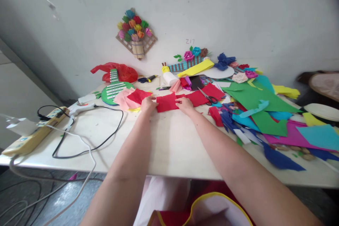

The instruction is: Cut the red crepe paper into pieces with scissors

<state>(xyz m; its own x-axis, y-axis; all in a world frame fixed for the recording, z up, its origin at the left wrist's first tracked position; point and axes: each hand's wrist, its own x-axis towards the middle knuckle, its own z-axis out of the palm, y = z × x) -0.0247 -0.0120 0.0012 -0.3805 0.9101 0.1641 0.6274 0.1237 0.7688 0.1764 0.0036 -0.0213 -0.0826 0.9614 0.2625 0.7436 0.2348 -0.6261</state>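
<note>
A red paper square (pixel 166 102) lies flat on the white table (pixel 169 141), far out from me. My left hand (pixel 148 105) presses on its left edge and my right hand (pixel 184 105) holds its right edge. More red paper pieces (pixel 203 95) lie just right of it, with black-handled scissors (pixel 209 97) on top. A red and pink paper stack (pixel 132 99) sits left of my left hand.
A glue gun (pixel 82 108) with a black cord (pixel 87 148) and a power strip (pixel 34 134) lie at the left. Green, blue, magenta and yellow paper sheets (pixel 265 113) cover the right side. Paper flower crafts (pixel 136 31) hang on the wall. A green paper guitar (pixel 115 88) lies at the back.
</note>
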